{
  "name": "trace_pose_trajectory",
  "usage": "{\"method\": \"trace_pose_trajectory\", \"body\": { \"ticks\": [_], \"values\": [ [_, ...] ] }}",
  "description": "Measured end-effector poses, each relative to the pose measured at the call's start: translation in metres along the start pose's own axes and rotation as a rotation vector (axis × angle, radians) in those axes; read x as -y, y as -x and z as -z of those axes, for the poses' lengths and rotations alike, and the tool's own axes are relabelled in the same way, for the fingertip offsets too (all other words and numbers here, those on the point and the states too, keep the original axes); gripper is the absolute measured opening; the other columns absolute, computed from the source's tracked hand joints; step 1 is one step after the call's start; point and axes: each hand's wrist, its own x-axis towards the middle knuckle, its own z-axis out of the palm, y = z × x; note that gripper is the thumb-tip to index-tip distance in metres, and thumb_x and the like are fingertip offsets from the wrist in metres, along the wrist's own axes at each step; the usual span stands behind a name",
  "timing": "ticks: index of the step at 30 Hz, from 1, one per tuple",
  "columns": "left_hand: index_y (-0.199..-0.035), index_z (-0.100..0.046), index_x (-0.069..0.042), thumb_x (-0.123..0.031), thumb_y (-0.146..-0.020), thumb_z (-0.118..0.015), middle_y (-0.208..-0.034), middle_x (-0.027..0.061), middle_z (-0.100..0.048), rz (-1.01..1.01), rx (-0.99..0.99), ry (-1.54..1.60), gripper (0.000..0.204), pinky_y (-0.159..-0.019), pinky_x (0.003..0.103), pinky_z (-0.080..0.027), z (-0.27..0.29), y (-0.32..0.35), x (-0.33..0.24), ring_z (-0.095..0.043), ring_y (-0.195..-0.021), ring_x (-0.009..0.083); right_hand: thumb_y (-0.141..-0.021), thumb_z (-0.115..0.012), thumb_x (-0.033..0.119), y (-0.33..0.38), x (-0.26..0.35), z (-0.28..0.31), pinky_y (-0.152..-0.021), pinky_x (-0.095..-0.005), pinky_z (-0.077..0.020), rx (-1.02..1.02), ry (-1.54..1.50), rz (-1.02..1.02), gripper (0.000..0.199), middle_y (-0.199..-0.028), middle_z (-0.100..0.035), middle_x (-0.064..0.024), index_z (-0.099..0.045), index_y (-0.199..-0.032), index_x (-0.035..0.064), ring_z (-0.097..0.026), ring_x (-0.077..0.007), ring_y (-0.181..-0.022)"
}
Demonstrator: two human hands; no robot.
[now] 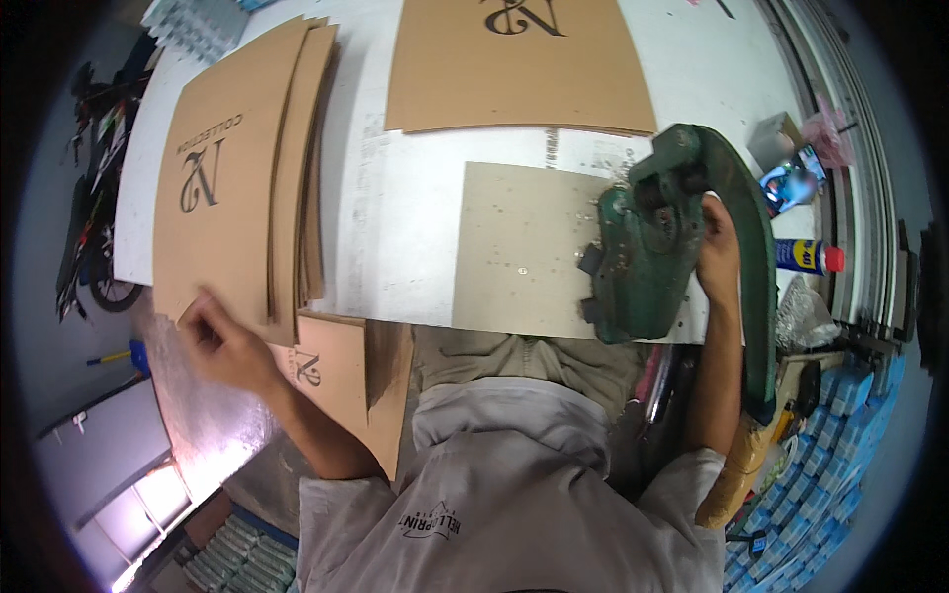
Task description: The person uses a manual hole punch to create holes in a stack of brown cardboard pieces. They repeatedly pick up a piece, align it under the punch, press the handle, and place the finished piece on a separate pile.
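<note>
— Left hand (219,341)?
— At left of frame, blurred, with loosely curled fingers at lower edge of brown cardboard stack (222,158); unable to tell whether gripping.
— Right hand (720,247)?
— At right of frame, between body and long lever (758,296) of green cast-metal press (643,262), with mostly hidden fingers; unable to tell grip.
— Near press?
— Grey board (504,217) at centre of frame, bearing small disc (523,271); second cardboard stack (519,79) at top centre.
</note>
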Motion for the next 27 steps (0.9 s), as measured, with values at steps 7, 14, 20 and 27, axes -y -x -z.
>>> {"method": "trace_pose_trajectory", "body": {
  "ticks": [7,14,20,27],
  "values": [
    [-0.092,-0.068,-0.003,-0.011,-0.082,-0.083,-0.093,0.0129,-0.066,-0.493,0.686,0.424,0.019,-0.078,0.041,-0.053,-0.198,0.087,-0.117,-0.065,-0.088,0.034,-0.087,-0.079,0.007,-0.013,0.037,-0.054,-0.095,-0.0355,-0.0531,0.128,-0.209,-0.157,0.04,-0.117,-0.071,-0.0118,-0.068,-0.124,-0.0002,-0.067,-0.0193,-0.106],
    [-0.119,-0.062,-0.006,-0.019,-0.089,-0.079,-0.133,0.0142,-0.068,-0.607,1.207,0.316,0.038,-0.11,0.047,-0.046,-0.304,0.075,-0.11,-0.059,-0.128,0.0396,-0.098,-0.063,0.0,-0.005,0.017,-0.042,-0.084,-0.0319,-0.0583,0.036,0.238,-0.001,0.027,-0.11,-0.075,-0.0099,-0.065,-0.124,-0.0022,-0.072,-0.0203,-0.096],
    [-0.13,-0.058,-0.008,-0.028,-0.092,-0.076,-0.129,0.0179,-0.069,-0.887,0.961,0.315,0.047,-0.106,0.048,-0.049,-0.309,0.08,-0.111,-0.065,-0.118,0.0403,-0.094,-0.071,0.007,-0.013,0.029,-0.037,-0.075,-0.0266,-0.0563,-0.18,-0.128,-0.321,0.022,-0.101,-0.073,-0.0039,-0.066,-0.115,0.0004,-0.068,-0.0104,-0.085],
    [-0.135,-0.056,-0.01,-0.034,-0.092,-0.075,-0.109,0.0213,-0.074,-0.726,1.21,0.219,0.053,-0.089,0.05,-0.055,-0.302,0.076,-0.11,-0.07,-0.1,0.0427,-0.094,-0.072,0.008,-0.013,0.028,-0.028,-0.07,-0.0271,-0.0547,-0.07,0.24,-0.092,0.015,-0.094,-0.07,-0.0014,-0.068,-0.108,0.003,-0.066,-0.0097,-0.082]
  ]
}}
